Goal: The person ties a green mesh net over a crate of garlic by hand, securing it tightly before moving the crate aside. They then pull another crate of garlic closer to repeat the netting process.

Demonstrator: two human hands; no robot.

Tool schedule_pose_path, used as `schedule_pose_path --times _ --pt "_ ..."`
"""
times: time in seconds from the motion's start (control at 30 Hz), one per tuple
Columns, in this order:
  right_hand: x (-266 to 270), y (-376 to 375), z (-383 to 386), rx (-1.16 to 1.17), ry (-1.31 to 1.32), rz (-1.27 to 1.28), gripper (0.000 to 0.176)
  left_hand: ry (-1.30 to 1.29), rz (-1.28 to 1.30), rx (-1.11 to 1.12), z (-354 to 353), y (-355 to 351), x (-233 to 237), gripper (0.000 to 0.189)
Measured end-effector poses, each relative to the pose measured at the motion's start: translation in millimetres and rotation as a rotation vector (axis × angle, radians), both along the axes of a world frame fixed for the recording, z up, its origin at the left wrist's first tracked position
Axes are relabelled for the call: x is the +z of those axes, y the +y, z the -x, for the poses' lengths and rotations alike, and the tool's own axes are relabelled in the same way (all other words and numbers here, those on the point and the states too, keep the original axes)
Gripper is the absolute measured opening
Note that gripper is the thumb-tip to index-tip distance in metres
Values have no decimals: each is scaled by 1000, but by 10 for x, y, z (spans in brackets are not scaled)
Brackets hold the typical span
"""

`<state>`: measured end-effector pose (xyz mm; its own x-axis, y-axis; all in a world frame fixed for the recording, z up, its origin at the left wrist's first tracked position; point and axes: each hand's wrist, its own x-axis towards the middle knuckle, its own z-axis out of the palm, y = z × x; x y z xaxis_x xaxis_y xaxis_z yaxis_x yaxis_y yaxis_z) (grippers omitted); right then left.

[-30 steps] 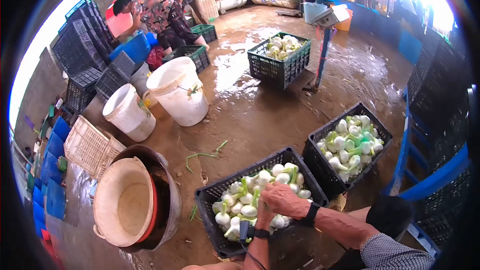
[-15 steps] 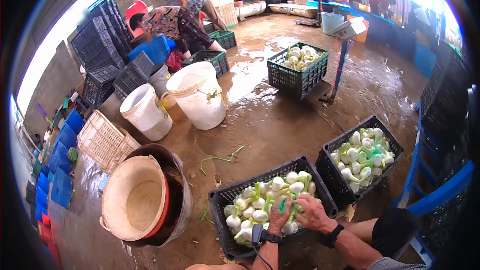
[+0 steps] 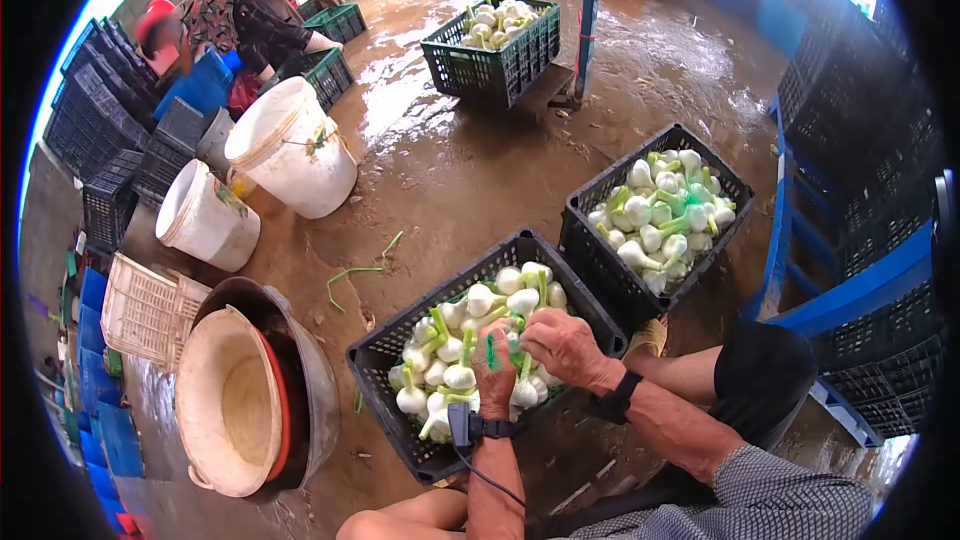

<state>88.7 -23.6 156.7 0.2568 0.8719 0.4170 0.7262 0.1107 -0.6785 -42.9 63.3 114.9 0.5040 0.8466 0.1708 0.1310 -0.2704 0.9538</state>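
Note:
White bulbs with green stems (image 3: 460,376) fill a black crate (image 3: 392,432) in front of me. Over the middle of its bulbs is my left hand (image 3: 492,365), with green colour on its back and a strapped device at the wrist. Close beside it, my right hand (image 3: 565,345) has its fingers curled inward, a black band on the wrist. Bits of green show between the two hands, but what the fingers hold is hidden. A second black crate (image 3: 575,240) of similar bulbs stands to the upper right, with green netting on some bulbs.
Nested basins (image 3: 235,400) stand at the left, near white buckets (image 3: 300,155) and a pale basket (image 3: 140,315). A green crate (image 3: 490,70) of bulbs rests on a scale ahead. Two people bend at the upper left. A blue frame (image 3: 860,280) is on the right.
The view has tilted down and turned right, so the crates appear further left and higher. My right hand's fingers are more curled, and both hands remain over the near crate.

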Motion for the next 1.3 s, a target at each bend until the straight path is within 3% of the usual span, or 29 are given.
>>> schedule_pose_path --times 0.1,0.17,0.27,0.3,0.37,0.47,0.53,0.6,0.67,0.73,0.83,0.9,1.0,1.13,1.2,1.3 --pt "59 43 -43 3 -59 29 9 13 51 10 -17 -26 134 36" --pt "82 169 -85 80 129 79 16 -13 -89 3 -29 13 100 39" --pt "221 388 -205 111 275 155 16 -59 85 -80 6 2 198 43" --pt "266 461 -229 151 306 171 16 40 169 -115 44 9 228 43" --pt "294 571 -246 184 269 189 15 136 254 -149 75 -4 158 43" --pt "293 711 -205 293 111 227 14 114 62 -145 25 -28 6 38" --pt "296 748 -180 305 93 245 14 -6 251 -123 31 -64 8 36" --pt "298 745 -148 315 58 270 14 49 271 -115 56 -50 -19 35" --pt "264 707 -154 282 111 259 15 101 288 -110 35 -62 15 33" --pt "256 635 -145 254 164 244 16 -18 407 0 -7 -66 70 31" --pt "291 276 -121 110 301 73 19 -104 425 -36 39 -35 130 29" --pt "300 -43 -74 -16 236 280 26 -144 441 -21 13 -48 171 32" --pt "143 -383 146 68 216 473 37 -174 461 -46 24 6 3 33" --pt "-76 -356 403 3 121 351 31 -245 436 -87 31 -13 1 32" --pt "-182 -245 377 -43 297 326 25 -217 451 -135 36 -8 56 38" --pt "-1 -226 265 -53 257 279 19 -134 334 -174 36 -20 207 41"
